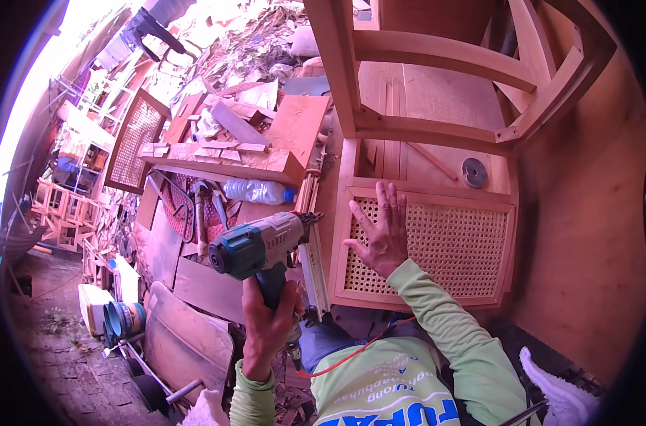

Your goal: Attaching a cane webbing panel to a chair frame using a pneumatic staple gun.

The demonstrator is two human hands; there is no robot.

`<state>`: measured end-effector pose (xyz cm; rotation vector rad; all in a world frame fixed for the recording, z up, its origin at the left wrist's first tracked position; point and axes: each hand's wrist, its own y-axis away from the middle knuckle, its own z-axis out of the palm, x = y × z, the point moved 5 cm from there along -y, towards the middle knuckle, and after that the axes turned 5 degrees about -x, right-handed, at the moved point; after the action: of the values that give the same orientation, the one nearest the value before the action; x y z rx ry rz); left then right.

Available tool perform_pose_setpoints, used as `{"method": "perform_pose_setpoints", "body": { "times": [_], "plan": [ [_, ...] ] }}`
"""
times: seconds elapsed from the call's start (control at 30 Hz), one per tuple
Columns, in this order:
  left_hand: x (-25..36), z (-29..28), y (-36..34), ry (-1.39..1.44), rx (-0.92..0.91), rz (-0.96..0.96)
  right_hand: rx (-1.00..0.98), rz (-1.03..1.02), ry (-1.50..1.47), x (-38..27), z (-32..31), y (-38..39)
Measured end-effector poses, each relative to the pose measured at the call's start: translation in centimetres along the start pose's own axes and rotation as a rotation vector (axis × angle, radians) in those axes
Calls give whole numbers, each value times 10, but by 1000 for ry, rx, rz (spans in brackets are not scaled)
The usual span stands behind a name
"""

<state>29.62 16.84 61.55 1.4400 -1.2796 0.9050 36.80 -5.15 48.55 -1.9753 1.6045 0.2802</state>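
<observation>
My left hand (269,319) is wrapped round the grip of a teal and grey pneumatic nail gun (273,238), held up left of the panel. Its nose points right and its long magazine (313,273) hangs down. My right hand (385,231) lies on a woven cane panel (450,245), fingers spread and nothing in them. A wooden frame (511,248) borders the cane, and this panel belongs to or rests against a larger wooden piece. Just beyond it stands a wooden chair frame (443,53). A red air hose (365,348) crosses in front of my shirt.
A round metal disc (473,172) lies on the board behind the panel. To the left are a water bottle (255,191), a hammer (201,220), a wooden plank (223,157) with offcuts and another cane panel (135,138). Buckets (124,319) stand lower left. A tall wooden board (578,248) rises at right.
</observation>
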Motion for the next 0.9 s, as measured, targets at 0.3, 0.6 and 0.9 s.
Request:
{"method": "perform_pose_setpoints", "body": {
  "times": [0.3, 0.6, 0.9],
  "plan": [
    [5, 1, -5, 16, -13, 0, -272, -11, 119, 4, 20, 4],
    [23, 19, -30, -80, -132, 92, -425, 39, 199, 2, 19, 0],
    [22, 51, -60, -362, -209, 120, -510, 65, 192, 3, 18, -3]
  ]
}}
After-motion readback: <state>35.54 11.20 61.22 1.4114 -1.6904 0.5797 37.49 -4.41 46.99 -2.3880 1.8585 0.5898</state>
